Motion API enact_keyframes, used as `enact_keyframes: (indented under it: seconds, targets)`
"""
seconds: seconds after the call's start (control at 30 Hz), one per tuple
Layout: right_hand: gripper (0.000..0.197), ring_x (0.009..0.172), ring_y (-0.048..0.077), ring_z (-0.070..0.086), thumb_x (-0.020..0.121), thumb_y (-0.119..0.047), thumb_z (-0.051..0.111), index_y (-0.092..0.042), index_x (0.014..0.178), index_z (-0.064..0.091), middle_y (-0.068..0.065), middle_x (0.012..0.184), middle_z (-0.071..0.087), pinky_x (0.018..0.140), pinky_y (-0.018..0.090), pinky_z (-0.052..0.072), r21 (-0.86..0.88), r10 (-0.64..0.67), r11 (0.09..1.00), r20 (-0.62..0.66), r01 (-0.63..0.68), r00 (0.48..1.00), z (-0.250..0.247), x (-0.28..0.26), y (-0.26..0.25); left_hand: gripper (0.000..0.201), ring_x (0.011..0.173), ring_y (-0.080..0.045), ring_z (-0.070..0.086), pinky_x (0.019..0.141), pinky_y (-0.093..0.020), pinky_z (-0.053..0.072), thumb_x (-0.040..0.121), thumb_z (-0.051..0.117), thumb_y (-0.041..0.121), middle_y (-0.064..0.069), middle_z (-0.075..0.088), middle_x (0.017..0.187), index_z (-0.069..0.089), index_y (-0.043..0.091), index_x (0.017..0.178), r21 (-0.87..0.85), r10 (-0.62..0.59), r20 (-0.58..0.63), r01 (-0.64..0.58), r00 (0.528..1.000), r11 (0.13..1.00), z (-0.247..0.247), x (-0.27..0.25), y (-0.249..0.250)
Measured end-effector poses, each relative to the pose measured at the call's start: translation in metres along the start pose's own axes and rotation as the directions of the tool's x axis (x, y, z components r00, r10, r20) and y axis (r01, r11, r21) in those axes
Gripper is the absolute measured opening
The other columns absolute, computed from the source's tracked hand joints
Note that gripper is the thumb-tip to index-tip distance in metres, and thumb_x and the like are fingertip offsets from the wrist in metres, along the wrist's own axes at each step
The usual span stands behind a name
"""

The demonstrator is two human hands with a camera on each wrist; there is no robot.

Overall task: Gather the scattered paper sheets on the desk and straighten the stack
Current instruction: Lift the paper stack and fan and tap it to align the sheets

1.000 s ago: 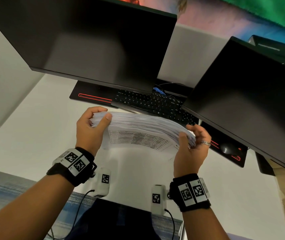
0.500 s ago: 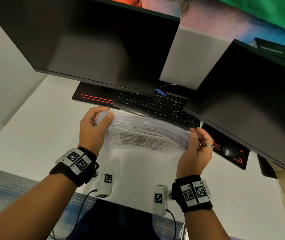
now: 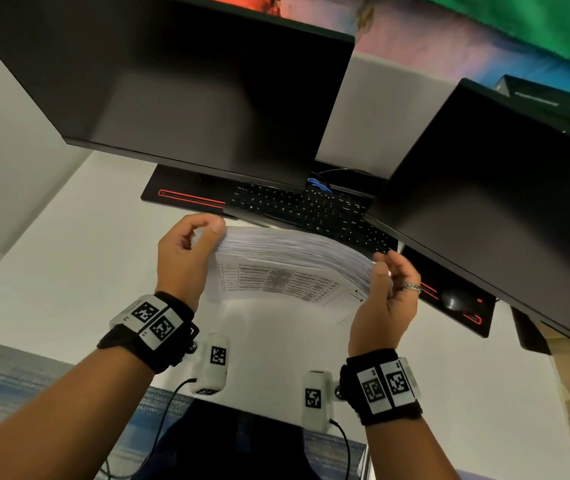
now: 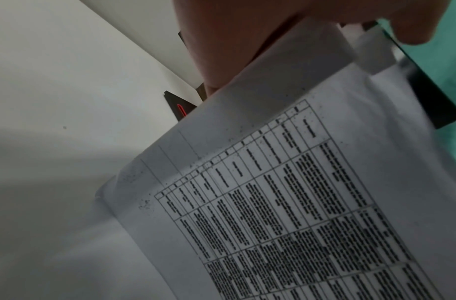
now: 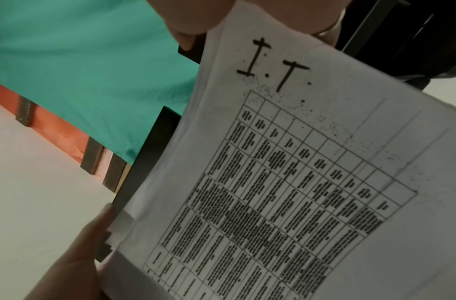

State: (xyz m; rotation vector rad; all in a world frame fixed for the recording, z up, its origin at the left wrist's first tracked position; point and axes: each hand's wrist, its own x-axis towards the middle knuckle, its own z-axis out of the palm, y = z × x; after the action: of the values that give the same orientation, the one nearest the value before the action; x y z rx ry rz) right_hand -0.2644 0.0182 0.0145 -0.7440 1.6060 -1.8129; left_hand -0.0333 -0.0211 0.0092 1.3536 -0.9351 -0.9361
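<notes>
Thick stack of white paper sheets [image 3: 294, 261], printed grid table on near face, edges fanned and uneven, top bowed. Held upright on long edge above bare white desk top [image 3: 69, 271], in front of black keyboard [image 3: 304, 209]; whether lower edge touches desk, cannot tell. Two dark matte monitors [image 3: 179, 91] overhang behind; open desk left and near. Left hand [image 3: 183, 261] grips left end, thumb on near face, fingers curled behind. Right hand [image 3: 383, 299] clasps right end, thumb up against edge, ring on finger.
</notes>
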Motion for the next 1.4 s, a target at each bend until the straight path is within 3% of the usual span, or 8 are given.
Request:
enact_keyframes:
  seconds: [0.37, 0.7, 0.87, 1.03, 1.1, 1.2, 1.33, 1.4]
  targets:
    - [0.019, 0.076, 0.006, 0.059, 0.093, -0.009, 0.06, -0.025, 0.087, 0.069, -0.003, 0.088, 0.067, 0.065, 0.015, 0.049, -0.078, 0.026, 0.996, -0.066, -0.031, 0.997, 0.002, 0.004, 0.006, 0.014, 0.078, -0.001, 0.06, 0.07, -0.014, 0.049, 0.091, 0.065, 0.013, 0.012, 0.069, 0.084, 0.073, 0.022, 0.085, 0.035, -0.036, -0.053, 0.038, 0.998, 0.999, 0.002, 0.005, 0.0]
    - [0.015, 0.07, -0.007, 0.057, 0.097, -0.01, 0.057, -0.017, 0.108, 0.064, -0.008, 0.087, 0.062, 0.068, 0.01, 0.048, -0.016, -0.003, 1.0, -0.019, 0.003, 1.0, 0.002, 0.007, 0.011, 0.01, 0.077, 0.008, 0.058, 0.068, -0.007, 0.046, 0.095, 0.062, 0.02, 0.014, 0.067, 0.089, 0.07, 0.025, 0.092, 0.109, -0.024, 0.004, 0.023, 1.0, 0.994, 0.0, 0.008, 0.0]
    - [0.071, 0.1, 0.013, 0.065, 0.077, 0.004, 0.075, -0.014, 0.137, 0.042, -0.011, 0.107, 0.064, 0.091, 0.031, 0.055, -0.174, 0.018, 0.984, 0.24, 0.025, 0.971, -0.023, 0.007, 0.023, 0.012, 0.07, 0.012, 0.059, 0.061, -0.005, 0.046, 0.095, 0.064, 0.014, 0.009, 0.062, 0.089, 0.066, 0.017, 0.106, 0.123, -0.011, 0.036, 0.007, 0.999, 0.992, -0.004, 0.01, -0.003]
    - [0.094, 0.095, -0.003, 0.065, 0.068, 0.008, 0.082, -0.019, 0.143, 0.033, -0.021, 0.102, 0.063, 0.088, 0.03, 0.058, -0.246, 0.123, 0.968, 0.274, -0.055, 0.954, -0.028, 0.009, 0.03, 0.014, 0.077, 0.006, 0.061, 0.068, -0.013, 0.049, 0.09, 0.069, 0.021, 0.01, 0.066, 0.094, 0.066, 0.027, 0.102, 0.13, -0.031, 0.078, 0.021, 0.996, 0.991, -0.004, 0.013, -0.004]
    - [0.086, 0.09, -0.003, 0.067, 0.069, 0.007, 0.082, -0.017, 0.14, 0.038, -0.03, 0.094, 0.065, 0.08, 0.023, 0.058, -0.215, 0.115, 0.975, 0.273, -0.056, 0.955, -0.028, 0.012, 0.031, 0.041, 0.082, 0.0, 0.066, 0.069, -0.016, 0.053, 0.073, 0.078, 0.028, 0.007, 0.069, 0.098, 0.062, 0.03, 0.111, 0.042, -0.041, 0.199, 0.033, 0.979, 0.999, -0.012, 0.014, -0.004]
    - [0.047, 0.079, -0.001, 0.068, 0.07, -0.004, 0.084, -0.018, 0.108, 0.061, -0.015, 0.088, 0.069, 0.069, 0.015, 0.056, -0.217, 0.087, 0.976, 0.286, -0.023, 0.954, -0.028, 0.021, 0.029, 0.073, 0.084, -0.004, 0.069, 0.07, -0.019, 0.056, 0.051, 0.095, 0.023, 0.008, 0.073, 0.094, 0.061, 0.03, 0.115, 0.083, -0.082, 0.353, 0.056, 0.932, 0.995, -0.029, 0.019, -0.01]
    - [0.022, 0.07, 0.001, 0.066, 0.072, -0.007, 0.082, -0.002, 0.086, 0.065, -0.012, 0.074, 0.071, 0.066, 0.017, 0.054, -0.151, 0.107, 0.987, 0.302, -0.064, 0.947, -0.021, 0.028, 0.023, 0.027, 0.073, -0.006, 0.068, 0.067, -0.02, 0.053, 0.057, 0.09, 0.02, 0.011, 0.074, 0.078, 0.074, 0.022, 0.079, 0.198, -0.076, 0.277, 0.021, 0.958, 0.98, -0.02, 0.018, -0.013]
    - [0.018, 0.072, -0.001, 0.066, 0.076, -0.004, 0.08, -0.012, 0.083, 0.065, -0.014, 0.076, 0.071, 0.068, 0.017, 0.055, -0.14, 0.056, 0.99, 0.251, -0.021, 0.966, -0.019, 0.024, 0.017, 0.024, 0.076, -0.007, 0.069, 0.07, -0.02, 0.055, 0.064, 0.089, 0.012, 0.01, 0.075, 0.082, 0.073, 0.024, 0.078, 0.146, 0.005, 0.226, -0.038, 0.974, 0.988, -0.014, 0.014, -0.011]
